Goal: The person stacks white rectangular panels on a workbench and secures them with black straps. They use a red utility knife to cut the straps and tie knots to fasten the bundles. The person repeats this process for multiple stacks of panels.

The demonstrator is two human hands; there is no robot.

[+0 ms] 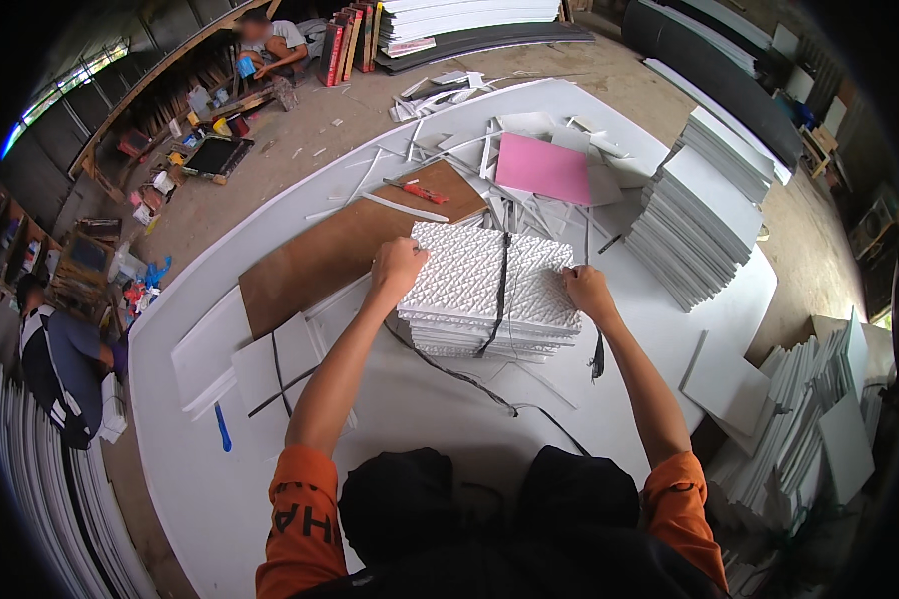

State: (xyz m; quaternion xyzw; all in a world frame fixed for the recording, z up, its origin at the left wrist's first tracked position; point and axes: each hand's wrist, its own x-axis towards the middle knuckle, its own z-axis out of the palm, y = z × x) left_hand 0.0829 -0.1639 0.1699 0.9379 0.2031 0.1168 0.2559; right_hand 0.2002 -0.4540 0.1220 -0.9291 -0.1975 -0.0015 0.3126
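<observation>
A stack of white foam-like panels [449,265] with a bumpy textured top sits on the table in front of me. A black strap [502,285] runs across the middle of its top and down its near side. My left hand [400,268] has its fingers closed on the stack's left edge. On the opposite edge, my right hand [587,290] grips the upper right side. Some fingers of both hands are hidden. More black strap [454,374] trails loosely over the table toward me, and a short end hangs by my right wrist.
Behind the stack lie a brown board [310,255], a red-handled cutter [420,191], a pink sheet [541,168] and white offcuts. A tall panel stack [694,215] leans at right. A blue tool [223,429] lies left. Two people [65,369] sit beyond the white table [170,499].
</observation>
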